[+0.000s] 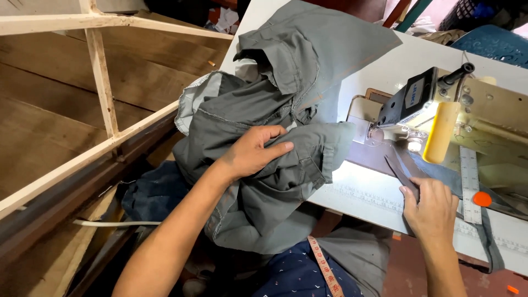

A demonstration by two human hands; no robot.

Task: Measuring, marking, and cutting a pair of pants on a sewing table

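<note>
A bulky grey cotton garment (280,110), bunched in folds, is being held down at the left edge of the white sewing table (363,192) by the left hand (250,154), whose fingers are spread loosely over the cloth, not clenched. A narrow dark grey fabric strip (400,173) is being pinched by the right hand (432,206), thumb and fingers closed on it, just before the needle of the cream sewing machine (473,110). The strip is not yet being stitched; the garment is lying apart from the needle, so joining appears undone.
</note>
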